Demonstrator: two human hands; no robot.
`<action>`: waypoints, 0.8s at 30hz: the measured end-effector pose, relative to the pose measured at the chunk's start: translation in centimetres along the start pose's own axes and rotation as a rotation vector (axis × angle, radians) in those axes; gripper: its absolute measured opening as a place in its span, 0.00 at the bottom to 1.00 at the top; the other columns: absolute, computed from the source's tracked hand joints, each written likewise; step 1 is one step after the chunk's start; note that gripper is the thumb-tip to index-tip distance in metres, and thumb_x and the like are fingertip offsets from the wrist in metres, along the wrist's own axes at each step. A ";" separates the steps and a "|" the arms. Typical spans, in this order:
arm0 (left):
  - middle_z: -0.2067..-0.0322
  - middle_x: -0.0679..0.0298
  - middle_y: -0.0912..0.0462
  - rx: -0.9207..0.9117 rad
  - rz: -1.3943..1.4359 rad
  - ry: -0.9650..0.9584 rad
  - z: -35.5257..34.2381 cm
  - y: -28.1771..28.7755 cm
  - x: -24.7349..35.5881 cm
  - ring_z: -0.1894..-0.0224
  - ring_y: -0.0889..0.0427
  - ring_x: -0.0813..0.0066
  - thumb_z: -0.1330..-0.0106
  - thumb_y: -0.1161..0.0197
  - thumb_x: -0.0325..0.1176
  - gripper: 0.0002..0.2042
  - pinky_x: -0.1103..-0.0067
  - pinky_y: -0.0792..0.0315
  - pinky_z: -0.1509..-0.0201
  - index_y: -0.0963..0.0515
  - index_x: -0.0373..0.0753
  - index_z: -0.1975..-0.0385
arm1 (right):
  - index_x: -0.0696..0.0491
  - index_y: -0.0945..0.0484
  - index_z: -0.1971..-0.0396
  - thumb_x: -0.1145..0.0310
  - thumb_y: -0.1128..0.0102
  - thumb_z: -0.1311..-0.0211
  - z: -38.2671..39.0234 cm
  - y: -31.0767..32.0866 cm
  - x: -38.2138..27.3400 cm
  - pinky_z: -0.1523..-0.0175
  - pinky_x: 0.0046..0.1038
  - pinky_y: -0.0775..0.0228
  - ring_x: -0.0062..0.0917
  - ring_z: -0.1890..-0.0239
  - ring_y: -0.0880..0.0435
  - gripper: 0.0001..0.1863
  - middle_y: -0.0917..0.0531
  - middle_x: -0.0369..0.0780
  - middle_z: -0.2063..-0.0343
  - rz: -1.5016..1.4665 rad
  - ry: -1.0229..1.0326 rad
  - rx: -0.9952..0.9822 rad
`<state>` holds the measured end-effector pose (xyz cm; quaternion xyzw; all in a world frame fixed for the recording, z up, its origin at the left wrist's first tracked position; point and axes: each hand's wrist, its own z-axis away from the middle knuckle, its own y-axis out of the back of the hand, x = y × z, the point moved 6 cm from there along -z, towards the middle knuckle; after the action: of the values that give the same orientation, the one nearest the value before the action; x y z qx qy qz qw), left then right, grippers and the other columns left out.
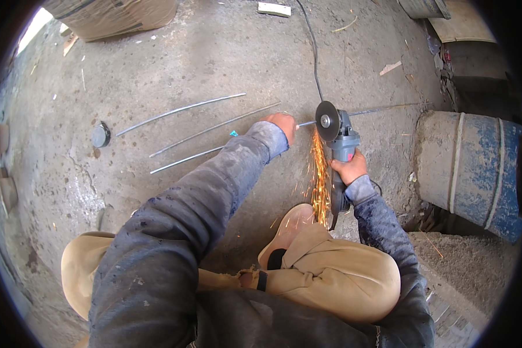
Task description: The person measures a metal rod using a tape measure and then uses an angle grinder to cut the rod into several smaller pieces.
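Note:
My right hand (351, 167) is wrapped round a grey angle grinder (345, 141). The grinder's dark disc (329, 123) crosses a thin metal rod (306, 123), and orange sparks (319, 174) stream from there down toward my shoe (289, 229). With closed fingers my left hand (282, 124) grips the rod, a little left of the disc; my palm and sleeve hide part of it. Two separate thin rods lie on the floor left of my hand: an upper rod (180, 113) and a lower rod (214, 128).
A black cable (314, 52) runs up the concrete floor (214, 64). A dusty blue barrel (472, 168) lies at the right. A brown carton (116, 17) stands upper left, with a small round grey piece (100, 136) below it. Rubble (458, 272) lies lower right.

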<state>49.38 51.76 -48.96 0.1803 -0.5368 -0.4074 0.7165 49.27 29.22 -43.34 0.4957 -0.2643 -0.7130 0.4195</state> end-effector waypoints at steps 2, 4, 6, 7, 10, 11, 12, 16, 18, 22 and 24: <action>0.69 0.50 0.20 -0.005 0.001 0.012 0.0 0.2 0.0 0.63 0.21 0.50 0.36 0.49 0.41 0.14 0.62 0.29 0.58 0.22 0.37 0.68 | 0.61 0.26 0.63 0.62 0.30 0.67 0.1 0.2 -0.1 0.57 0.32 0.29 0.36 0.65 0.19 0.27 0.19 0.47 0.68 0.022 0.000 0.014; 0.69 0.50 0.20 0.002 0.004 0.020 0.0 0.4 0.0 0.63 0.21 0.50 0.36 0.50 0.41 0.14 0.62 0.29 0.59 0.22 0.38 0.67 | 0.61 0.26 0.64 0.62 0.30 0.67 0.2 0.1 -0.2 0.57 0.32 0.28 0.36 0.66 0.19 0.28 0.19 0.47 0.69 0.023 0.013 0.011; 0.69 0.50 0.20 0.023 0.013 0.023 0.1 0.6 0.0 0.63 0.21 0.50 0.36 0.50 0.41 0.14 0.62 0.28 0.59 0.22 0.38 0.67 | 0.61 0.26 0.64 0.62 0.30 0.67 0.2 0.1 -0.2 0.57 0.32 0.28 0.36 0.66 0.19 0.28 0.19 0.47 0.69 0.027 0.016 0.012; 0.69 0.50 0.20 0.012 0.010 0.024 0.2 0.5 0.0 0.63 0.21 0.50 0.36 0.50 0.41 0.14 0.62 0.28 0.59 0.22 0.38 0.66 | 0.61 0.26 0.64 0.61 0.30 0.67 0.2 0.1 -0.2 0.57 0.32 0.28 0.36 0.66 0.19 0.28 0.19 0.47 0.69 0.031 0.013 0.013; 0.70 0.50 0.20 0.011 0.013 0.037 0.5 0.5 0.0 0.64 0.21 0.50 0.35 0.50 0.41 0.13 0.62 0.28 0.59 0.22 0.39 0.66 | 0.61 0.26 0.64 0.61 0.30 0.68 0.1 0.0 -0.1 0.58 0.32 0.28 0.37 0.66 0.19 0.28 0.19 0.47 0.69 0.044 0.024 0.016; 0.70 0.51 0.20 0.024 0.023 0.038 0.5 0.6 0.0 0.64 0.21 0.50 0.35 0.50 0.41 0.13 0.62 0.28 0.59 0.22 0.39 0.65 | 0.61 0.26 0.64 0.61 0.30 0.68 0.1 0.0 -0.1 0.58 0.32 0.28 0.37 0.66 0.19 0.28 0.19 0.47 0.69 0.043 0.018 0.017; 0.70 0.51 0.20 0.038 0.038 0.043 0.5 0.6 -0.1 0.64 0.21 0.50 0.35 0.50 0.40 0.13 0.62 0.28 0.60 0.22 0.39 0.65 | 0.61 0.26 0.64 0.61 0.30 0.67 0.1 0.0 -0.1 0.58 0.32 0.28 0.37 0.66 0.19 0.28 0.19 0.47 0.69 0.045 0.018 0.015; 0.69 0.51 0.20 0.038 0.026 0.019 0.5 0.5 -0.2 0.63 0.21 0.51 0.35 0.51 0.40 0.13 0.62 0.28 0.59 0.22 0.39 0.65 | 0.61 0.26 0.64 0.62 0.30 0.67 0.2 -0.1 -0.2 0.57 0.32 0.28 0.36 0.66 0.19 0.27 0.19 0.47 0.69 0.042 0.012 0.012; 0.69 0.51 0.20 0.037 0.033 0.011 0.4 0.4 -0.2 0.63 0.21 0.51 0.35 0.51 0.41 0.13 0.62 0.28 0.59 0.22 0.39 0.64 | 0.61 0.26 0.64 0.62 0.30 0.66 0.2 -0.1 -0.3 0.57 0.32 0.28 0.36 0.66 0.19 0.27 0.19 0.47 0.69 0.023 0.015 0.008; 0.70 0.51 0.20 0.031 0.013 0.023 0.3 0.3 -0.3 0.63 0.21 0.51 0.35 0.51 0.41 0.14 0.62 0.28 0.58 0.22 0.39 0.64 | 0.60 0.26 0.63 0.63 0.30 0.66 0.2 -0.2 -0.2 0.57 0.32 0.28 0.36 0.66 0.19 0.27 0.19 0.46 0.68 0.010 -0.001 -0.005; 0.69 0.51 0.20 0.022 0.013 0.042 0.3 0.3 -0.3 0.63 0.21 0.52 0.35 0.51 0.41 0.14 0.62 0.28 0.58 0.22 0.39 0.64 | 0.60 0.26 0.63 0.63 0.30 0.66 0.2 -0.2 -0.2 0.57 0.31 0.28 0.36 0.66 0.19 0.27 0.19 0.46 0.68 0.020 -0.004 -0.005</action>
<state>49.14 52.20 -48.84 0.1933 -0.5273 -0.3930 0.7281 49.06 29.51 -43.38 0.4904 -0.2681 -0.7107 0.4272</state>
